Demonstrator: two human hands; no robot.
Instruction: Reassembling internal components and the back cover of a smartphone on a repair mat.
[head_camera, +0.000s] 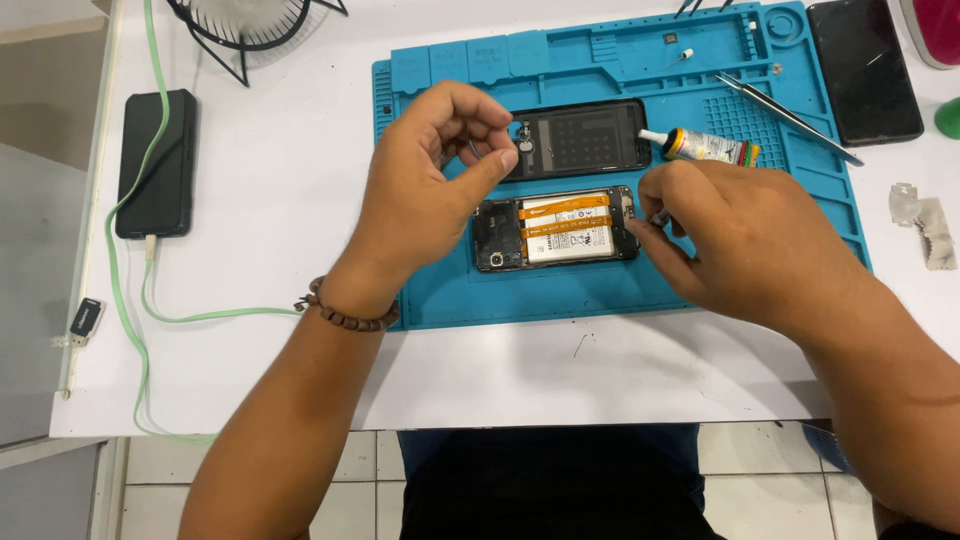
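Working over the opened phone (556, 230) on the blue mat (600, 290), the right hand (740, 235) pinched a thin tool against the phone's right end, fingers closed on it. The left hand (430, 180) hovered above the phone's left end, fingertips pinched together; whether they held a small part could not be told. A back cover (580, 138) lay just behind, a glue tube (705, 147) beside it. Judged from this, a steady tool tip and light pressure suited the step.

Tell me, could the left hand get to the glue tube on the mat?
Probably yes. The left hand hovers above the blue mat, and the glue tube lies uncovered beyond the right hand, though reaching means crossing over that hand.
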